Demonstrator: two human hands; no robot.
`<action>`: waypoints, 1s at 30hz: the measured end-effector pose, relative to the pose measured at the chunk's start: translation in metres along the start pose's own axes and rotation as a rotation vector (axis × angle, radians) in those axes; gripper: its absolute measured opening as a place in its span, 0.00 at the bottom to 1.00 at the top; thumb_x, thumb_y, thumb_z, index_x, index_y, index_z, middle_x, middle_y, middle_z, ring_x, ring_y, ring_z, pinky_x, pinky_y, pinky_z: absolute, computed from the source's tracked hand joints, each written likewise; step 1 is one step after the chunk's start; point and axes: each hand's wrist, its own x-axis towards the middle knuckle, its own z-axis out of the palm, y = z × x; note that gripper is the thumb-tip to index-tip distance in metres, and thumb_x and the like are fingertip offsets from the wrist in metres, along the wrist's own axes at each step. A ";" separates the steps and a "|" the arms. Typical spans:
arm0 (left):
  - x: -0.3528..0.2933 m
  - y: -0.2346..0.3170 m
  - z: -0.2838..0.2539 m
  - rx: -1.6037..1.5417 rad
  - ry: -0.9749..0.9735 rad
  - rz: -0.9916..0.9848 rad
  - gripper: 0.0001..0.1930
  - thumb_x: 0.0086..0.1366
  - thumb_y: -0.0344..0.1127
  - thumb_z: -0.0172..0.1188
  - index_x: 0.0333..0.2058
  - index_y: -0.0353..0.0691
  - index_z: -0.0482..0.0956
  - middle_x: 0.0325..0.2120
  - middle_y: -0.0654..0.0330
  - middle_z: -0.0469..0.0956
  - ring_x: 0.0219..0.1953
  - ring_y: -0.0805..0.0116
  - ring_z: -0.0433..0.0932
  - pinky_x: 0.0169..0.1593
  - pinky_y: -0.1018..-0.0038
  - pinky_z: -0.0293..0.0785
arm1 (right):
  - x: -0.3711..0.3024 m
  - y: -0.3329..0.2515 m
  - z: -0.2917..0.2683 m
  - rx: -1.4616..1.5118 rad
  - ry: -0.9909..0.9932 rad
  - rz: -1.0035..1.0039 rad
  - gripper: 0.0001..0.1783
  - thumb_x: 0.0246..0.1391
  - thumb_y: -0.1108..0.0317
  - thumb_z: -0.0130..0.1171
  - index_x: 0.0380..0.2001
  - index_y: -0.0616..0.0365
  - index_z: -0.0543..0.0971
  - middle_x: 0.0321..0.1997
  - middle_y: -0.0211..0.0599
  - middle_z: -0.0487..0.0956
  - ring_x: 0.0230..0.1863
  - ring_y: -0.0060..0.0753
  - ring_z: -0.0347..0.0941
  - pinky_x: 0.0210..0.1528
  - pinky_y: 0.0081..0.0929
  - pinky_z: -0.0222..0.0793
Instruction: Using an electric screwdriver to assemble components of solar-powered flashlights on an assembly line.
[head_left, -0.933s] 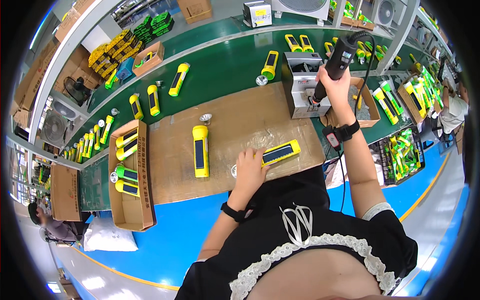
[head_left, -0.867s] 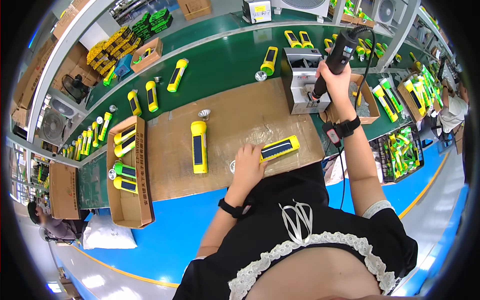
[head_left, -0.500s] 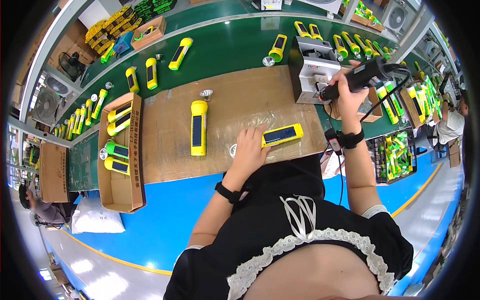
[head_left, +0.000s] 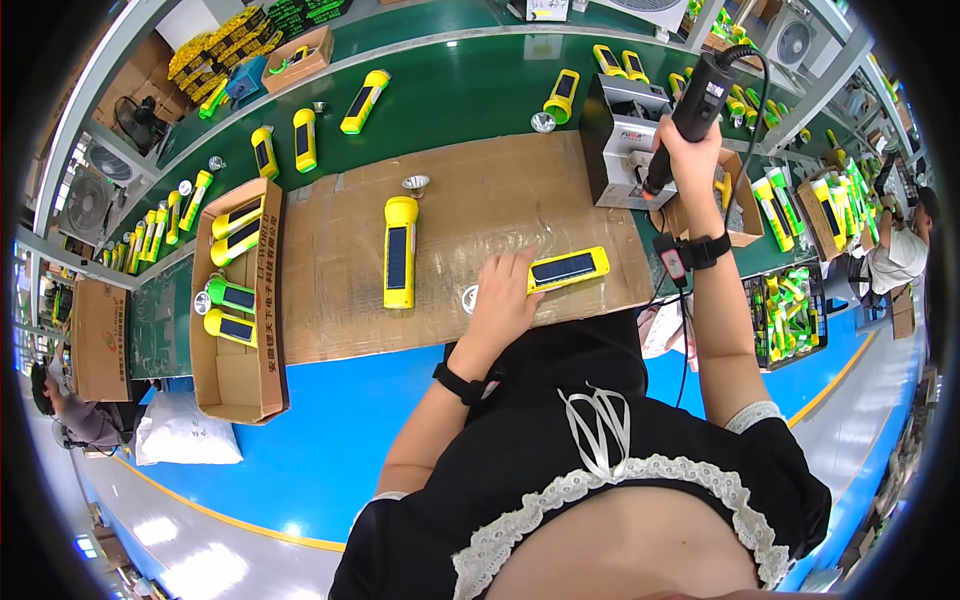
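Note:
My left hand (head_left: 505,292) is closed over the head end of a yellow flashlight (head_left: 568,268), which lies sideways on the cardboard with its dark solar panel up. A round silver reflector (head_left: 470,298) peeks out beside that hand. My right hand (head_left: 690,155) grips a black electric screwdriver (head_left: 703,95), its cord rising from the upper end. The screwdriver's tip points down beside the grey-and-black box-shaped machine (head_left: 625,140). Left of my left hand, another yellow flashlight (head_left: 399,255) lies lengthwise, with a loose reflector (head_left: 415,184) beyond its head.
An open cardboard box (head_left: 270,300) with several flashlights stands at the left. Yellow flashlights (head_left: 365,100) lie along the green bench (head_left: 450,90). Behind my right wrist is a small carton (head_left: 745,215); a black crate (head_left: 790,315) of green-yellow parts sits to the right.
My right hand has swung the screwdriver from a nearly level pose to a steep one, its tip lower and still near the machine. The left hand and its flashlight have hardly moved.

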 end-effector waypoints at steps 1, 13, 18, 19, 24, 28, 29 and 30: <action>0.000 -0.001 0.000 0.000 0.003 -0.002 0.32 0.44 0.29 0.66 0.51 0.33 0.66 0.39 0.49 0.69 0.43 0.48 0.66 0.49 0.61 0.63 | -0.007 0.000 0.002 0.106 -0.001 0.024 0.17 0.42 0.79 0.59 0.38 0.63 0.68 0.21 0.33 0.73 0.18 0.24 0.71 0.21 0.22 0.67; 0.002 -0.001 0.000 -0.017 -0.016 0.000 0.32 0.44 0.29 0.66 0.51 0.34 0.66 0.41 0.49 0.69 0.45 0.48 0.66 0.50 0.61 0.63 | -0.016 0.000 -0.002 0.094 0.233 -0.279 0.21 0.48 0.81 0.55 0.46 0.65 0.62 0.23 0.37 0.74 0.23 0.26 0.72 0.30 0.24 0.69; 0.002 0.000 0.002 -0.015 -0.029 -0.027 0.33 0.44 0.29 0.66 0.51 0.34 0.66 0.40 0.48 0.69 0.44 0.48 0.67 0.50 0.60 0.64 | 0.003 0.007 -0.001 0.013 0.184 -0.167 0.17 0.39 0.79 0.62 0.33 0.61 0.66 0.21 0.32 0.74 0.20 0.24 0.72 0.24 0.22 0.69; 0.001 -0.001 0.003 -0.017 -0.034 -0.028 0.33 0.44 0.29 0.66 0.51 0.34 0.66 0.40 0.48 0.69 0.44 0.48 0.67 0.50 0.60 0.64 | 0.008 0.007 0.001 -0.002 0.146 -0.157 0.17 0.39 0.79 0.62 0.32 0.61 0.67 0.21 0.32 0.73 0.19 0.24 0.72 0.24 0.22 0.69; 0.001 -0.006 0.001 -0.050 -0.015 -0.054 0.33 0.44 0.29 0.67 0.51 0.34 0.65 0.40 0.48 0.70 0.43 0.47 0.68 0.49 0.61 0.65 | -0.010 -0.011 0.009 0.190 0.000 0.039 0.15 0.44 0.79 0.57 0.38 0.63 0.68 0.20 0.33 0.72 0.17 0.26 0.70 0.20 0.22 0.66; 0.002 -0.006 0.004 -0.052 0.001 -0.041 0.33 0.44 0.29 0.67 0.51 0.34 0.65 0.40 0.47 0.70 0.44 0.48 0.68 0.49 0.61 0.65 | -0.070 -0.036 0.022 0.545 -0.122 0.056 0.21 0.49 0.77 0.52 0.47 0.62 0.62 0.19 0.38 0.71 0.19 0.30 0.70 0.25 0.27 0.68; 0.002 -0.005 0.003 -0.040 0.012 -0.037 0.33 0.44 0.30 0.67 0.51 0.34 0.65 0.39 0.48 0.71 0.44 0.48 0.68 0.49 0.61 0.65 | -0.086 -0.039 0.027 0.507 -0.206 0.021 0.22 0.50 0.75 0.51 0.49 0.60 0.59 0.21 0.38 0.69 0.21 0.31 0.68 0.28 0.30 0.68; 0.003 -0.005 0.002 -0.033 0.020 -0.027 0.33 0.43 0.30 0.67 0.51 0.34 0.65 0.39 0.48 0.71 0.44 0.48 0.68 0.49 0.61 0.65 | -0.101 -0.043 0.029 0.464 -0.285 -0.018 0.24 0.52 0.73 0.51 0.51 0.58 0.57 0.23 0.38 0.67 0.24 0.33 0.67 0.31 0.34 0.68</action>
